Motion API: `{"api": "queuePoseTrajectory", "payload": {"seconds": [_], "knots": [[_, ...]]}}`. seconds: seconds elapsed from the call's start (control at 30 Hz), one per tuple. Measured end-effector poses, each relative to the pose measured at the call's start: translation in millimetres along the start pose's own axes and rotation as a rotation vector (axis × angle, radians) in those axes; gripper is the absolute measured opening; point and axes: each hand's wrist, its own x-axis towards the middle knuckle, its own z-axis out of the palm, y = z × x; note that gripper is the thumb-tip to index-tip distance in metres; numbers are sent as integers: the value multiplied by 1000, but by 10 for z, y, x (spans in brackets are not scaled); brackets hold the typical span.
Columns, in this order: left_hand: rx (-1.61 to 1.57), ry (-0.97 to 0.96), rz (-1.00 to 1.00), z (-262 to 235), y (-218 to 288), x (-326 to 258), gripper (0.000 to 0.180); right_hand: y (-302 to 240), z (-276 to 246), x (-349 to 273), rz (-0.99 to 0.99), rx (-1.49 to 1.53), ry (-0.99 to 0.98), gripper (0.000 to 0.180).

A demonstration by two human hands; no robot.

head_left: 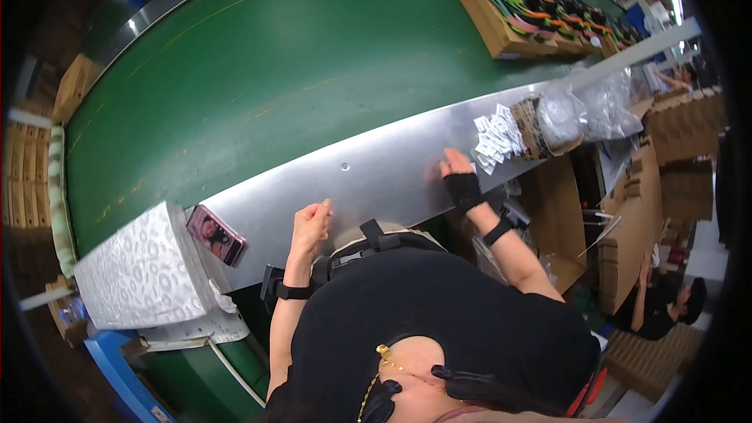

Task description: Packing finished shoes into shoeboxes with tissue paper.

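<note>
Steel ledge [376, 176]: a bare metal strip crossing the middle of the frame, from lower left up to the right, along the near edge of the green belt [258, 70].
Left hand [311, 223]: mine, just below the centre, curled into a loose fist, fingers pressed together, thumb on top. It holds nothing I can see and sits at the ledge's near edge.
Right hand [460, 176]: mine, right of centre, in a black fingerless glove. Fingers bent and close together, tips on the ledge. Nothing pinched.
Packets [497, 137]: a loose heap of small white sachets on the ledge, just up and right of my right hand, near but not touching.
Bags [587, 110]: crumpled clear plastic, at the right beside the packets.
Phone [216, 235]: pink case, lying flat on the ledge, left of my left hand, well apart from it.
White box [145, 270]: patterned, lower left, its corner touching the phone's end.
Tray [493, 27]: cardboard, upper right on the belt, filled with dark items with orange, green and pink bands.
Cartons [630, 211]: brown, open, at the right edge below the ledge.
Other person [666, 305]: in black, lower right, among cartons.
</note>
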Motion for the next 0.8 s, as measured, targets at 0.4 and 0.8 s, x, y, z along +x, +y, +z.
{"api": "queuePoseTrajectory", "payload": {"seconds": [0.4,0.8], "knots": [[67,64,84,596,125,38,31,665,-269,-255,145,142,-433,22],[55,-291,222,886,399,-137,37,-1117,-214,478,168,1167,-815,20]]}}
